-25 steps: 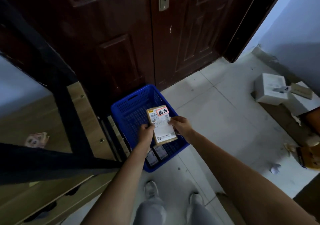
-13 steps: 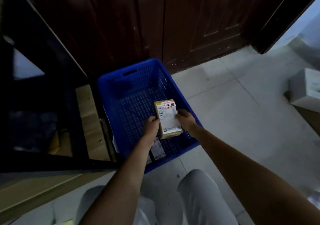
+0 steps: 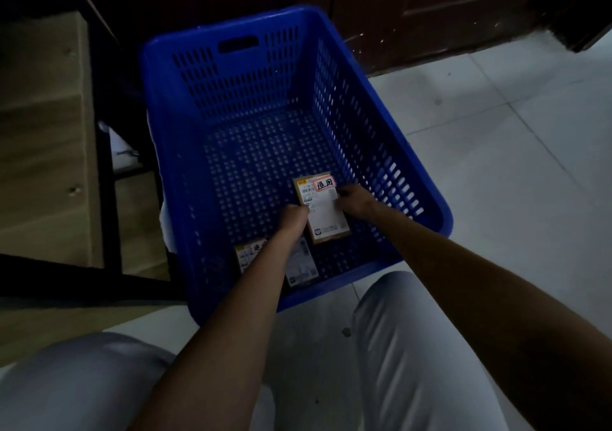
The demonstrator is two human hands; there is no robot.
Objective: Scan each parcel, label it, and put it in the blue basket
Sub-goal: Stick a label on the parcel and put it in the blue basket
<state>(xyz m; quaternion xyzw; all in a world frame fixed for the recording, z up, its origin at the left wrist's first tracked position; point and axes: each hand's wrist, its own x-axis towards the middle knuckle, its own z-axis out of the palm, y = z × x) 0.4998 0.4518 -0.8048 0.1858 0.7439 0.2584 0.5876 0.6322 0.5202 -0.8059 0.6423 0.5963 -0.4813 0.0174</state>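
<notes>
A small brown cardboard parcel (image 3: 323, 208) is held low inside the blue basket (image 3: 231, 76), close above its perforated floor towards the near right corner; whether it rests on the floor cannot be told. The parcel is gripped from both sides: the left hand (image 3: 293, 217) is closed on its left edge and the right hand (image 3: 354, 200) on its right edge. A white shipping label with barcodes is seen on the parcel's top face, and a red-bordered sticker (image 3: 324, 184) with two handwritten characters is stuck at its far end. Two more labelled parcels lie flat on the basket floor by the near wall: one (image 3: 246, 255) shows to the left of the left forearm, and the other (image 3: 301, 265) lies to its right, just below the held parcel. The basket stands on a pale tiled floor (image 3: 496, 152), with a dark wooden door (image 3: 430, 10) behind it and a black metal frame (image 3: 106, 165) at its left. The person's knees in light trousers (image 3: 414, 348) are seen at the bottom edge.
</notes>
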